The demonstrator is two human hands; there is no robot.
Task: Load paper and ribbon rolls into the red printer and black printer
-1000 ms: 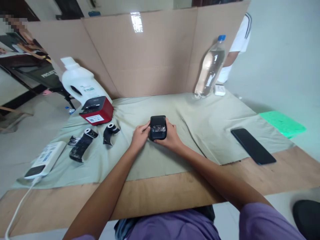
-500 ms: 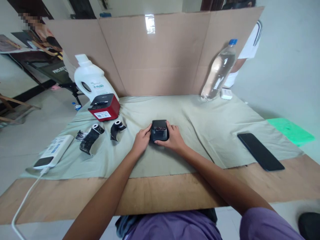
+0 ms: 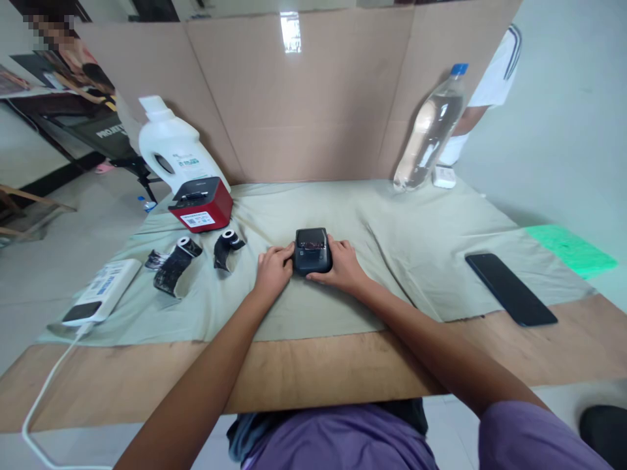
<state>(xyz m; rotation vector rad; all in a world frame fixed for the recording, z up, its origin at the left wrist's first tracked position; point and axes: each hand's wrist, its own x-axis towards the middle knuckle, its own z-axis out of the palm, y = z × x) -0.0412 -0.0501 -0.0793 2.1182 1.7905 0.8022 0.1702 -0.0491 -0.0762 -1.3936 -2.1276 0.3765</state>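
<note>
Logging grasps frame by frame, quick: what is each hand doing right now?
Left hand: closed against the left side of the small black device, gripping it.
Right hand: closed against its right side, gripping it too.

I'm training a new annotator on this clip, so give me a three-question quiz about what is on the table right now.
1. True or false: both hands, the left hand and the right hand, are on the small black device.
2. Which thing lies flat on the cloth to the person's right? A) the black phone B) the white jug C) the red box
3. Fill in: the clear bottle has a ____ cap.

Key: 1 true; 2 A; 3 blue.
</note>
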